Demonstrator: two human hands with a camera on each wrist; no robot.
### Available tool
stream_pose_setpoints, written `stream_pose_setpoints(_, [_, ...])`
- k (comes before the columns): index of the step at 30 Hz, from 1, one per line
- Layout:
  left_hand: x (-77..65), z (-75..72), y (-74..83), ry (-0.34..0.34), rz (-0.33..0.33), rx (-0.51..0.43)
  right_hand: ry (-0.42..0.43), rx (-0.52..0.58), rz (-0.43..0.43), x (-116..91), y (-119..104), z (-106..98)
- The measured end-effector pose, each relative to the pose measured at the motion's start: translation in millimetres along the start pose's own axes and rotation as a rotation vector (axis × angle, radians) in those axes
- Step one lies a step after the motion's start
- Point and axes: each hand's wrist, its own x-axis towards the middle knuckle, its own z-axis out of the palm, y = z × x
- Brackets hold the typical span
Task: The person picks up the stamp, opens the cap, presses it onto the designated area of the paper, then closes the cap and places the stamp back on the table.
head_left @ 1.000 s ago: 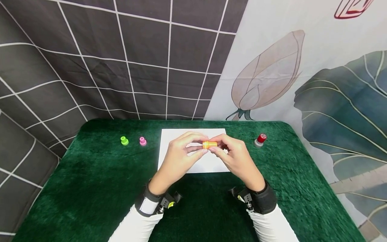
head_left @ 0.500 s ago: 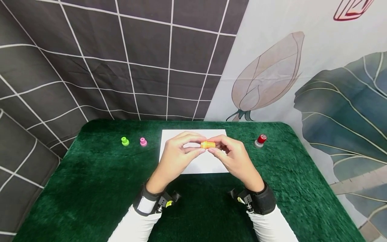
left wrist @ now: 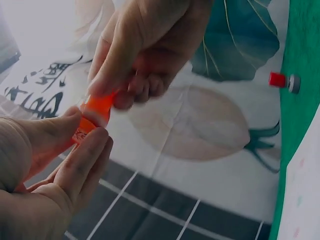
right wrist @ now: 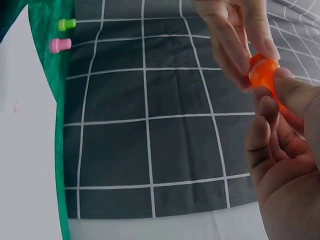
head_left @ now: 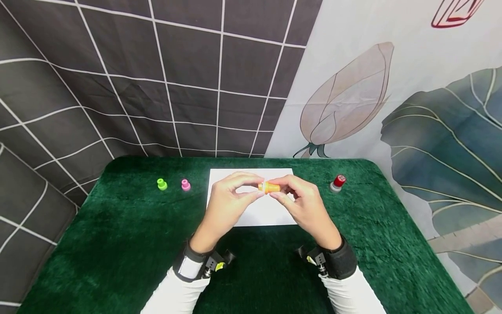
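The orange piece (head_left: 273, 188) looks smooth plastic, the green cover (head_left: 117, 235) plush cloth.

No txt I can read from here: blk brush characters (left wrist: 56, 99) on the wall cloth (left wrist: 185, 125) blur in my L wrist cam, red seal-like mark (head_left: 456, 18) up top is cut off, & marks on the end of the orange stamp (left wrist: 96, 114) & on the paper (left wrist: 309, 187) are too small.
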Motion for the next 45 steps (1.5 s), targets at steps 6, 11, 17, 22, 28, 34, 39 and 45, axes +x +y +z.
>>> stream_pose_setpoints(6, [2.8, -17.0, -12.0, 0.097, 0.019, 0.063, 0.045, -0.079, 0.021, -1, 6, -7])
stream_pose_setpoints(11, [3.9, -27.1, -24.1, 0.098, 0.032, 0.020, 0.031, -0.111, 0.037, -1, 10, -7])
stream_pose_setpoints(17, [3.0, -34.3, -22.0, 0.101, 0.074, 0.002, -0.037, -0.184, 0.029, 1, 22, 0])
stream_pose_setpoints(22, [2.6, -38.1, -17.5, 0.123, 0.106, 0.048, -0.172, -0.227, 0.026, 6, 42, 8])
stream_pose_setpoints(28, [0.4, -42.0, -14.0, 0.142, 0.134, 0.060, -0.330, -0.282, 0.035, 12, 64, 19])
stream_pose_setpoints(34, [-1.8, -45.4, -12.4, 0.158, 0.143, 0.064, -0.453, -0.367, -0.032, 17, 76, 34])
stream_pose_setpoints(39, [-2.0, -48.8, -11.9, 0.166, 0.152, 0.063, -0.520, -0.447, -0.085, 23, 79, 47])
stream_pose_setpoints(45, [-1.9, -50.5, -11.2, 0.164, 0.154, 0.060, -0.611, -0.550, -0.093, 28, 80, 57])
